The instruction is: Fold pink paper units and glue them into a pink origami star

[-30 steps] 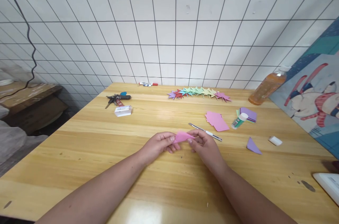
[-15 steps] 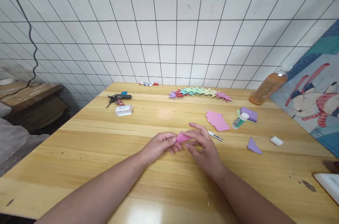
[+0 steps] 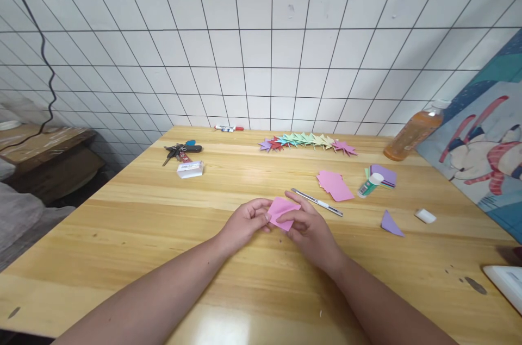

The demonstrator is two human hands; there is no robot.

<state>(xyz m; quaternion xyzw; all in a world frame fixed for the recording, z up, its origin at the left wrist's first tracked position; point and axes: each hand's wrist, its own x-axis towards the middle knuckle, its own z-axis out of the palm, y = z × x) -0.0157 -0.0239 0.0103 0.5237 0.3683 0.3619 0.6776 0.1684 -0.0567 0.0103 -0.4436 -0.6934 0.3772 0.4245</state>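
A small pink square of paper point(image 3: 281, 208) with a crease is held just above the table between both hands. My left hand point(image 3: 246, 224) pinches its left corner between thumb and fingers. On the other side, my right hand point(image 3: 312, 231) grips the right edge, its index finger lying across the paper's face and the thumb below. Behind the right hand lies a slim silver-and-white pen-like tool point(image 3: 320, 204). Farther back is a spread stack of pink paper sheets point(image 3: 335, 186). To the right rests a folded purple paper triangle point(image 3: 391, 224).
A glue stick point(image 3: 370, 186) leans by purple sheets point(image 3: 384, 175), near a white eraser point(image 3: 425, 216). Folded colourful paper pieces point(image 3: 305, 142) line the back, with a marker point(image 3: 229, 129). Keys point(image 3: 179, 151) and a small box point(image 3: 190, 169) lie left; a bottle point(image 3: 416, 133) stands right.
The pink paper was folded to a narrow shape and is now opened out into a square. My right fingers have shifted onto its face, and more of the pen-like tool shows.
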